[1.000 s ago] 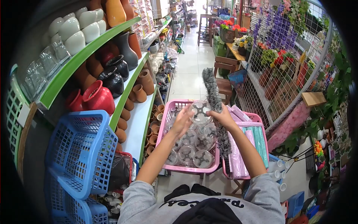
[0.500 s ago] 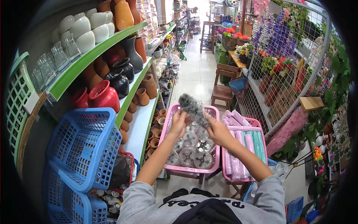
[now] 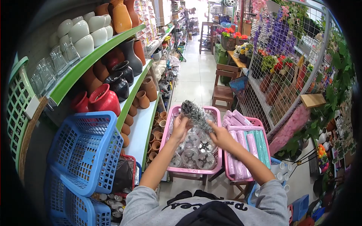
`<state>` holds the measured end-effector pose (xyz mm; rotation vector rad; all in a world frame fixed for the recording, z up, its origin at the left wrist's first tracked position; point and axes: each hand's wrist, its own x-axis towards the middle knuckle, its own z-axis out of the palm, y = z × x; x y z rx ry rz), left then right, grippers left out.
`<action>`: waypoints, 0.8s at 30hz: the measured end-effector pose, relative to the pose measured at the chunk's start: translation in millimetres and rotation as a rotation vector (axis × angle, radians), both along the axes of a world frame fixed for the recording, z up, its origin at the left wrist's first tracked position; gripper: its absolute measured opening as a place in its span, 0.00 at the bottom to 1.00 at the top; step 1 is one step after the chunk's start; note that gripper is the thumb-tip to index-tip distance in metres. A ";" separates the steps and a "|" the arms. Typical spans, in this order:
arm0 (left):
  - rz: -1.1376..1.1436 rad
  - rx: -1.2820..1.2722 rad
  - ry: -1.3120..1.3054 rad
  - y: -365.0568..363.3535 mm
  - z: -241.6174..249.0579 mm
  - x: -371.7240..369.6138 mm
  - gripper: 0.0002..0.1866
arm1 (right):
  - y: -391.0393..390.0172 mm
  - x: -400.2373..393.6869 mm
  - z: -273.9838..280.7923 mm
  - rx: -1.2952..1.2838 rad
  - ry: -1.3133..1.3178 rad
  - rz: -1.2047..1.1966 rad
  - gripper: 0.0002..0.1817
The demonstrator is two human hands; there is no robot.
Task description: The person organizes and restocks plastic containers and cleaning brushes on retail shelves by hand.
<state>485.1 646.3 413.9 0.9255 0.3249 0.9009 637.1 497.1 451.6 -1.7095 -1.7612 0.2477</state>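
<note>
Between my two hands is a long, dark grey bundle (image 3: 196,116) with a shiny, crinkled surface like clear plastic wrap; its exact kind is hard to tell. My left hand (image 3: 180,129) is closed at its left side, thumb up against it. My right hand (image 3: 221,136) pinches the lower right end. The bundle is tilted, its darker end up and to the left. Right below is a pink basket (image 3: 196,171) holding several clear, round plastic containers (image 3: 189,157) with dark markings on them.
A second pink basket (image 3: 260,121) with wrapped pink and green packs (image 3: 243,150) stands at right. Blue baskets (image 3: 85,150) are stacked at left, beside shelves of pots and a red vase (image 3: 105,100). A wooden chair (image 3: 225,88) and wire rack (image 3: 290,71) flank the aisle.
The bundle has tipped slightly and sits a little lower between my hands. Both hands keep hold of it. The head view has shifted only slightly.
</note>
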 end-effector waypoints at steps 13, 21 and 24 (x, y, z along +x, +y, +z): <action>0.455 0.891 0.465 -5.6 24.5 -9.6 0.18 | 1.4 -5.1 16.7 0.003 0.107 -0.159 0.30; 0.511 1.057 0.634 -3.7 27.2 -18.6 0.21 | -3.0 -9.3 16.7 0.079 -0.075 0.049 0.33; 0.474 0.788 0.507 -1.0 22.6 -12.4 0.25 | 2.1 -3.5 18.7 0.021 -0.115 0.004 0.34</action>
